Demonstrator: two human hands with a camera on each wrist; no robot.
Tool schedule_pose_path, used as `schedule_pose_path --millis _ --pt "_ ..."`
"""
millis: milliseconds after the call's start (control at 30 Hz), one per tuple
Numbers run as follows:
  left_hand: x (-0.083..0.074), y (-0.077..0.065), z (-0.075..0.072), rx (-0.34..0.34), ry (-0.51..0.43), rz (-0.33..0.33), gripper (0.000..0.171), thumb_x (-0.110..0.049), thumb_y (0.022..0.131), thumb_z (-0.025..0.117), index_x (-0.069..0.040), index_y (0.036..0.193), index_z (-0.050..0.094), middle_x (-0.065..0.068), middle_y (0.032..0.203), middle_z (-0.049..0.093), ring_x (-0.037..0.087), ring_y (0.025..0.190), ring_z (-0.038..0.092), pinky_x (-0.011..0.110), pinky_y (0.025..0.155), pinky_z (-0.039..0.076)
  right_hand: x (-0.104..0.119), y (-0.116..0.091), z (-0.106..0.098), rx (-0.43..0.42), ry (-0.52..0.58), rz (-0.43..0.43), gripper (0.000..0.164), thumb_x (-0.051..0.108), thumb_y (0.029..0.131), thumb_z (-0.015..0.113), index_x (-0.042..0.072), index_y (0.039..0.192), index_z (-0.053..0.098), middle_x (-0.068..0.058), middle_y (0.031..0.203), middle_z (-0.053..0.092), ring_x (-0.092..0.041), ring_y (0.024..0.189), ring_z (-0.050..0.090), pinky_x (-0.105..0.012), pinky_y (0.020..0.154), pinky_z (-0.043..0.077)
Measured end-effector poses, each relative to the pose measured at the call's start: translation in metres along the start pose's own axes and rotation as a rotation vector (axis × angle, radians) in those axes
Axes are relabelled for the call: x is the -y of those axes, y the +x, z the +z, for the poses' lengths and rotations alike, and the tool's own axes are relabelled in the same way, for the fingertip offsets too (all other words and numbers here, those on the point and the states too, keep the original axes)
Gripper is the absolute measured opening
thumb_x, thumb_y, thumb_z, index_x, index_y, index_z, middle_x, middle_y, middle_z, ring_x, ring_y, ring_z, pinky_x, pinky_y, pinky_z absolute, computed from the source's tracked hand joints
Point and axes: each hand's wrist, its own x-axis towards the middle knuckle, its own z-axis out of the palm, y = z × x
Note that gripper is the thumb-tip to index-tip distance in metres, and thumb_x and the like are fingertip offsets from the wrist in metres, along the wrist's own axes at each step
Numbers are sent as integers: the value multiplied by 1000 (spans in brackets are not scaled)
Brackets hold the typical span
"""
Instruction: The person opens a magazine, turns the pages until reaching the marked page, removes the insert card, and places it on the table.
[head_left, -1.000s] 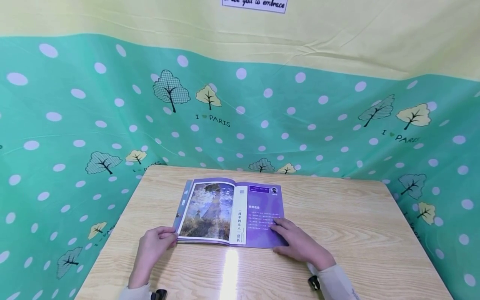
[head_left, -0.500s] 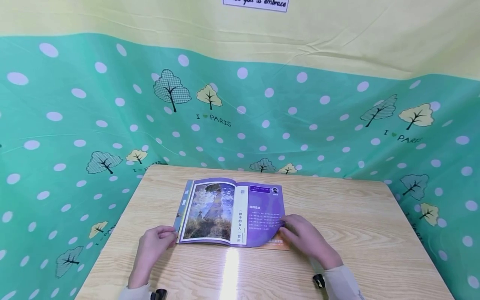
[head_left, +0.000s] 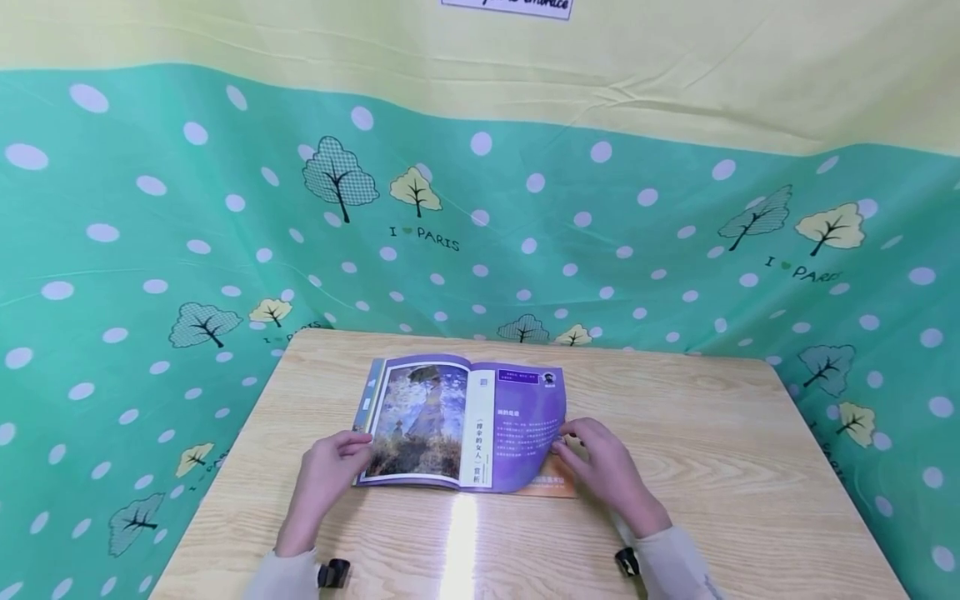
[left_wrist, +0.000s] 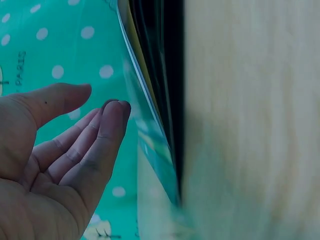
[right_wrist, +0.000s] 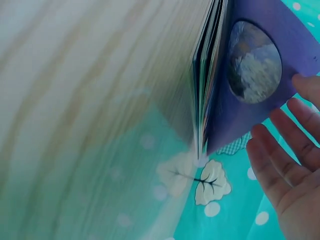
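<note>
An open magazine (head_left: 474,425) lies on the table, its left page showing a painting of a figure with a parasol. My right hand (head_left: 607,471) pinches the outer edge of the purple right-hand page (head_left: 525,400). That page's lower corner curls up, baring an orange page (head_left: 557,479) beneath. In the right wrist view, the raised underside of the purple page (right_wrist: 255,105) carries a round picture. My left hand (head_left: 330,479) overlaps the left page's lower outer corner in the head view. The left wrist view shows its thumb and fingers apart, nothing between them, beside the leaves.
The magazine rests on a light wood table (head_left: 712,450), with a bright glare strip in front of it. A green dotted cloth (head_left: 525,217) printed with trees hangs behind and along both sides. Black wrist straps (head_left: 334,573) sit at the sleeves.
My right hand has gone from lying on the purple page to pinching its edge, and the lower corner has lifted off the orange page. My left hand has moved rightward over the left page's edge.
</note>
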Motion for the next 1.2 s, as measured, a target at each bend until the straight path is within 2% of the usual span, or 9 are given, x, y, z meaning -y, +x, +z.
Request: schedule_pose_path --millis 200,400,533,667,900,1067,1200 --pt "-21 5 18 55 -54 118 27 -19 90 76 -2 111 74 7 96 75 21 87 72 32 76 60 8 5 2 15 21 -59 30 10 89 77 11 118 69 -3 120 67 -19 115 61 -38 99 52" --pt "-42 13 41 123 -189 199 24 -10 89 76 1 110 73 8 94 75 20 84 73 28 76 60 17 12 5 100 68 -91 40 0 94 66 5 134 61 -9 143 55 -25 131 52 -40 108 44" --pt "-55 16 55 179 -275 217 27 -10 90 75 4 113 72 9 96 74 21 85 73 27 76 60 22 14 11 151 65 -126 47 -4 94 64 4 140 56 -7 152 45 -25 137 45 -39 111 39" --pt "-67 16 70 226 -309 231 29 -16 90 76 2 112 72 7 95 74 22 86 73 28 75 61 25 16 16 179 58 -155 50 -4 93 65 2 142 53 -9 155 41 -27 139 42 -39 113 36" --pt "-77 13 93 347 -410 236 32 -16 91 74 8 111 69 12 95 74 42 90 70 34 74 62 32 18 21 253 13 -130 52 3 98 62 5 147 48 -10 157 37 -31 143 36 -41 117 30" --pt "-79 13 104 363 -448 255 28 -12 91 74 10 108 69 14 94 74 43 87 71 32 73 62 35 18 22 286 -20 -110 53 8 100 60 9 150 45 -5 160 34 -27 145 32 -38 118 27" --pt "-82 12 107 356 -435 253 25 -9 91 73 10 107 70 13 92 74 41 83 72 35 71 63 34 18 23 269 -13 -143 52 8 99 62 7 148 47 -7 158 36 -29 144 35 -40 117 29"
